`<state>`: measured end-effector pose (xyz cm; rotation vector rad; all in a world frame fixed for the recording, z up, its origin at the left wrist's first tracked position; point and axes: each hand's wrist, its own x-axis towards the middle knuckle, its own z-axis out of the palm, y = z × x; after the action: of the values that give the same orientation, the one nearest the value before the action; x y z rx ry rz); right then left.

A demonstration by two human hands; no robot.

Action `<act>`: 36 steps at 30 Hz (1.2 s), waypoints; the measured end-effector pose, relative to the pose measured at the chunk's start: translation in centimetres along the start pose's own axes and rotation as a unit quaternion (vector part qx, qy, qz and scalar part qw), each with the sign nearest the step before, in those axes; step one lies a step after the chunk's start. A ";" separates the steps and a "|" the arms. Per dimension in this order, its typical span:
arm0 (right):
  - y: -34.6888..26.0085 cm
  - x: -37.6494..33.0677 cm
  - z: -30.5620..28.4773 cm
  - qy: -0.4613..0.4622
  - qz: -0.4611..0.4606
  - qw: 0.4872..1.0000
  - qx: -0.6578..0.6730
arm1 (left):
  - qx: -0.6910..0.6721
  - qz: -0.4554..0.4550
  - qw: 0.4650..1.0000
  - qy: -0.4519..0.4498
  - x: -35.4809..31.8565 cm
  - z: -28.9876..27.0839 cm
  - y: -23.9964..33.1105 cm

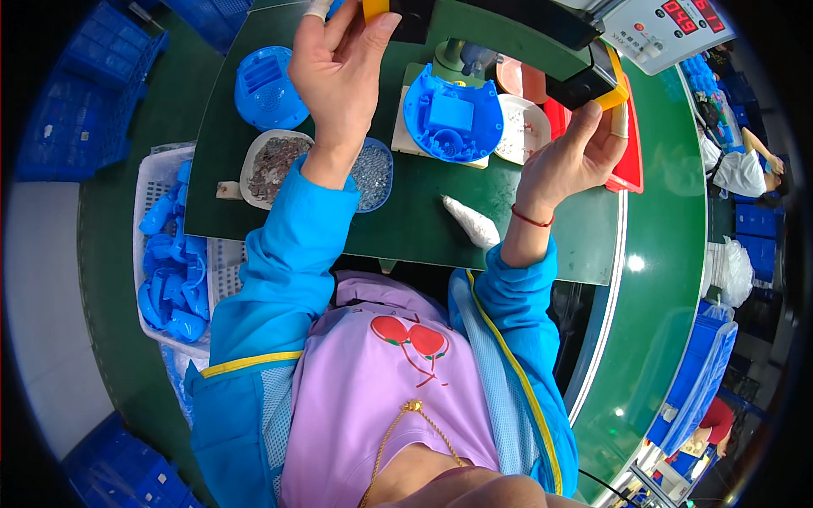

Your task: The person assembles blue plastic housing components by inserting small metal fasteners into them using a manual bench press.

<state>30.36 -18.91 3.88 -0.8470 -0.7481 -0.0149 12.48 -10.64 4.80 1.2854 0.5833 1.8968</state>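
Both my hands are raised at the top of the view, one at each end of a black-and-yellow device (pixel 584 89) that is partly cut off. My left hand (pixel 343 76) grips its left end, thumb against the yellow edge. My right hand (pixel 572 161) pinches the right yellow corner, thumb in front and fingers behind. White covers sit on some fingertips. Below and between the hands, a blue plastic housing (pixel 457 118) lies on a pale block on the green table (pixel 389 233). A blue round shell (pixel 269 89) with slots rests left of my left wrist.
Dishes of small metal parts (pixel 275 165) and clear pieces (pixel 373 173) stand by my left forearm. A white wrapped bundle (pixel 472 222) lies near my right wrist. Red trays (pixel 628 157) stand rightward, below a display box (pixel 665 34). A crate of blue parts (pixel 174 334) sits left; people work far right.
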 end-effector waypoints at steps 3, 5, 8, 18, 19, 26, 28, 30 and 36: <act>0.2 0.1 -0.2 -0.009 -0.004 1.000 -0.016 | 0.001 -0.003 1.000 0.003 0.0 0.1 0.0; 0.5 0.3 -0.4 -0.011 -0.017 1.000 -0.019 | 0.005 -0.012 1.000 0.002 -0.2 0.5 0.7; 0.4 0.1 -0.3 -0.013 -0.008 1.000 -0.012 | 0.004 -0.008 1.000 0.003 -0.1 0.2 0.2; 2.6 -0.9 -6.0 -0.099 0.047 0.967 -0.228 | 0.141 -0.201 0.966 -0.078 -2.5 -3.3 -2.3; 3.2 -1.9 -6.6 -0.161 0.156 0.951 -0.214 | 0.212 -0.249 0.934 -0.141 -3.6 -4.8 -4.7; 2.9 -4.4 -4.3 -0.287 0.252 0.879 -0.285 | 0.021 -0.419 0.892 -0.168 -5.0 -4.3 -5.1; 1.7 -4.6 -5.0 -0.295 0.242 0.884 -0.271 | -0.043 -0.474 0.847 -0.236 -3.6 -5.4 -1.9; -0.1 -5.1 -7.0 -0.373 0.173 0.872 -0.264 | -0.126 -0.511 0.775 -0.348 -4.2 -8.2 -0.3; -3.7 -5.9 -11.7 -0.434 0.424 0.777 -0.169 | 0.200 0.147 0.761 -0.599 -10.5 -8.7 4.3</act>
<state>31.79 -31.00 -2.14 -1.5124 -1.1696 1.1607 5.23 -21.22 -1.55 2.5991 0.0589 0.7589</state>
